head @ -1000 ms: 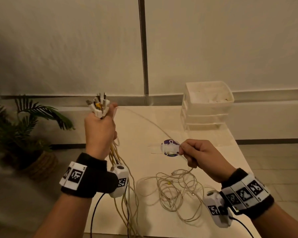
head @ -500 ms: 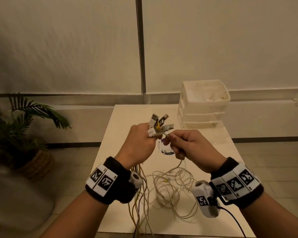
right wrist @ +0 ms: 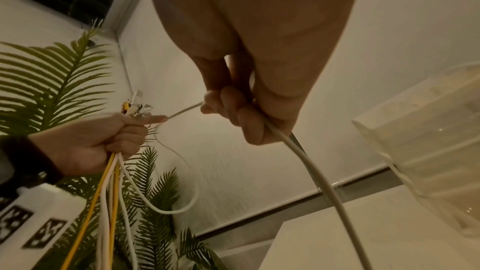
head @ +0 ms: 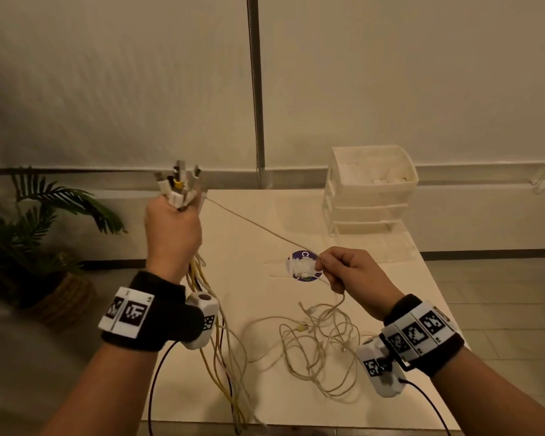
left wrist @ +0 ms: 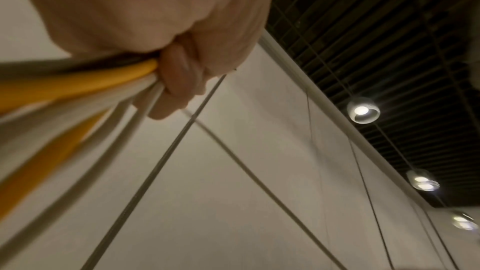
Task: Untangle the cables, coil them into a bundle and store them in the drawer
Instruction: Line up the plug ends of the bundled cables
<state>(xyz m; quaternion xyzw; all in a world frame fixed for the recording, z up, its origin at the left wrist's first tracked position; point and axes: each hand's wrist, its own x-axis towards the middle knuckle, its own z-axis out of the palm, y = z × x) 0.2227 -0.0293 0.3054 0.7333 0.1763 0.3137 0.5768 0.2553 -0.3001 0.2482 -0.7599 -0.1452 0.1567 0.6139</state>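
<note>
Your left hand (head: pixel 173 234) grips the gathered cable ends left of the drawer unit (head: pixel 370 190), your right-hand fingers (head: pixel 323 262) pinch one taut cable (head: pixel 258 228), and the loose tangle (head: pixel 318 338) on the desk (head: pixel 249 215) nearer you may knot tighter if you pull hard.

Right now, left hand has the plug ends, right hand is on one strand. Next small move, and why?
Probably keep sliding the right hand down the taut white cable, drawing it out of the tangle on the table. It runs straight from the left hand, which grips the gathered connector ends, then drops below the right hand's fingers into loose, uncoiled loops.
</note>
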